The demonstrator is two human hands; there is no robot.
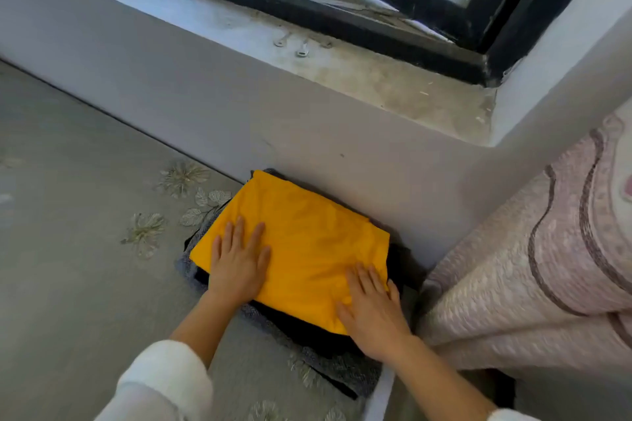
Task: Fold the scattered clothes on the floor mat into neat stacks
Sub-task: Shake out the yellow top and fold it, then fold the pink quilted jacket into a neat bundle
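Note:
A folded yellow garment (301,235) lies on top of a stack of dark and grey-blue folded clothes (307,335) on the grey flowered floor mat (85,215), close against the low wall. My left hand (237,263) presses flat on the yellow garment's near left corner, fingers straight. My right hand (371,309) lies flat on its near right corner, fingers spread. Only the edges of the clothes underneath show.
A low grey wall (239,105) with a dusty window sill (376,78) runs behind the stack; small metal keys (301,47) lie on the sill. A pink quilted bedspread (547,266) hangs at the right, next to the stack.

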